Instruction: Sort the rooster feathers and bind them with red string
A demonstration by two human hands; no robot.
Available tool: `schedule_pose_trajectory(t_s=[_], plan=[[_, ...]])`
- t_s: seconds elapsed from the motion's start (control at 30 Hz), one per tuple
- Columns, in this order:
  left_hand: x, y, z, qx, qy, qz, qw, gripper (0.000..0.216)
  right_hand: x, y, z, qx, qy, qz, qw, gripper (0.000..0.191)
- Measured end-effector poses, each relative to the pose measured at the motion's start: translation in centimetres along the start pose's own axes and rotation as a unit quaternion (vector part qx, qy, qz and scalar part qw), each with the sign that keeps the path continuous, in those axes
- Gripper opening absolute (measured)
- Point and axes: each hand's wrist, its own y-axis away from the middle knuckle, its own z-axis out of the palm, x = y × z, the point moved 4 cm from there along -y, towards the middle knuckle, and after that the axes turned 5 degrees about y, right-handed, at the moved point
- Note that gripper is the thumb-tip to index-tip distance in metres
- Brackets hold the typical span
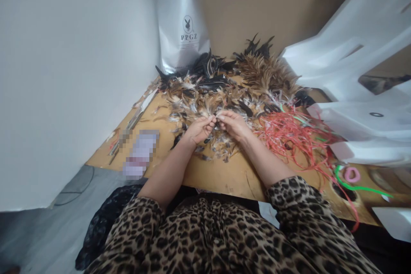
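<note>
My left hand [201, 129] and my right hand [235, 124] meet over the middle of the table, fingertips pinched close together. Between them are pale, wispy feathers [211, 106], whose quill ends are hidden by my fingers. Loose brown and white feathers [189, 102] lie spread beneath and behind both hands. Smaller grey and brown feathers [221, 147] are scattered nearer to me. Long black feathers [210, 68] are heaped farther back, and a thick brown bunch [269, 70] with dark tips lies at the back right.
Tangled red strips [289, 135] cover the table's right side, beside a green strip [359, 186] and pink ring [352, 174]. A white PPGZ bag [184, 25] stands at the back. Thin metal rods [133, 122] lie left, near a pixelated purple object [141, 154]. A white wall [77, 72] borders the left.
</note>
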Motion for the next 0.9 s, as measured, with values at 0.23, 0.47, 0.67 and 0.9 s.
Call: schedule_pose_trajectory(t_s=[0.23,0.47,0.67,0.9], plan=[[-0.3,-0.3,-0.1,-0.002,-0.084,0.027,0.996,0.013,-0.7,0.1,-0.3,0.047,0.099,-0.077,0.991,0.024],[0.1,-0.2,0.1,0.042,-0.267,0.133,0.954,0.023,-1.3,0.2,-0.6,0.107,0.179,-0.145,0.967,0.024],[0.3,-0.2,0.3,0.04,-0.332,0.143,0.931,0.023,-1.2,0.1,-0.4,0.095,0.183,-0.148,0.967,0.025],[0.4,0.1,0.5,0.024,-0.348,0.135,0.928,0.024,-1.6,0.4,-0.1,0.066,0.188,-0.125,0.972,0.027]])
